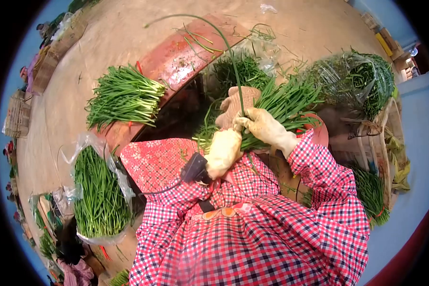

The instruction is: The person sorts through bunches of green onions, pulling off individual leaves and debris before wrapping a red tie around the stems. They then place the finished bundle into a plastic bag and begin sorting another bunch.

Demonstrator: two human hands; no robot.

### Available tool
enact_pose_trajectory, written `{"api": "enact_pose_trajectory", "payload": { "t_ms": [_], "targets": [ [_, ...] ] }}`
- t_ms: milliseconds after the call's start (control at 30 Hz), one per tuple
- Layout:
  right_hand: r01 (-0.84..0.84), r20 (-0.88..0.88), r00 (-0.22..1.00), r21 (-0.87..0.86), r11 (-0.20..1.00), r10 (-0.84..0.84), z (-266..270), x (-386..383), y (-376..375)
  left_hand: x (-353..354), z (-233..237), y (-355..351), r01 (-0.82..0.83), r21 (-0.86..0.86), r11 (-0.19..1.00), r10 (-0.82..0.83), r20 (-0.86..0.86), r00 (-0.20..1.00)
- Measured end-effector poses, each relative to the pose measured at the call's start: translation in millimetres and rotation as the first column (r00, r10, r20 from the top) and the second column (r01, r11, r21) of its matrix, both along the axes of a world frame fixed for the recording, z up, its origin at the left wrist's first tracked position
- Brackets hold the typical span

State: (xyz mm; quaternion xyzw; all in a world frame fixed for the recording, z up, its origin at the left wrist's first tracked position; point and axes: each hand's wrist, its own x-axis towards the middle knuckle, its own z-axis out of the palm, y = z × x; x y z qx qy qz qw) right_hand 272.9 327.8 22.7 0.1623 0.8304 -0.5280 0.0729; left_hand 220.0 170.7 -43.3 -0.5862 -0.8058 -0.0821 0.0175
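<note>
A long green stalk [233, 62], chive-like, rises from between my hands and arches over to the left. The gloved fingers of my right hand [266, 126] pinch its lower end. My left hand [224, 150], in a cream glove, is closed with its fingertips against the right fingers; whatever it grips is hidden. Under and beside the right hand lies a loose heap of green stalks [291, 100]. Just beyond the hands rests a tan glove-like thing [238, 105], partly covered.
A red-tied bundle [126, 95] lies on the curved red board [176, 59]. To the left stands a plastic-wrapped bundle [102, 195]. On the right, a plastic-covered heap of greens [367, 81] sits above a basket [391, 128]. A patterned red cloth [152, 159] covers my lap.
</note>
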Motion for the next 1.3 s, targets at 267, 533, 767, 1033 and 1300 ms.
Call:
{"api": "enact_pose_trajectory", "payload": {
  "t_ms": [267, 533, 767, 1033, 1300],
  "targets": [
    [-0.144, 0.085, 0.989, 0.329, 0.933, 0.123, 20, -7, 0, -4, 13, 5, -0.004, -0.031, 0.999, 0.015, 0.357, 0.934],
    [-0.081, -0.053, 0.995, 0.107, 0.991, 0.087, 8, -3, 7, 1, 18, 9, -0.043, -0.198, 0.979, 0.095, 0.262, 0.960],
    [-0.260, 0.155, 0.965, 0.480, 0.838, 0.210, -3, -17, -3, 4, -14, 0, -0.003, -0.161, 0.987, -0.018, -0.131, 0.991],
    [0.002, -0.086, 0.996, 0.124, 0.992, 0.009, -1, -12, -1, 1, -1, 2, 0.014, -0.159, 0.987, -0.014, 0.004, 1.000],
    [0.072, 0.012, 0.997, 0.075, 0.995, -0.073, 38, 2, 2, -2, -12, 3, -0.031, -0.119, 0.992, 0.040, 0.073, 0.997]
  ]
}}
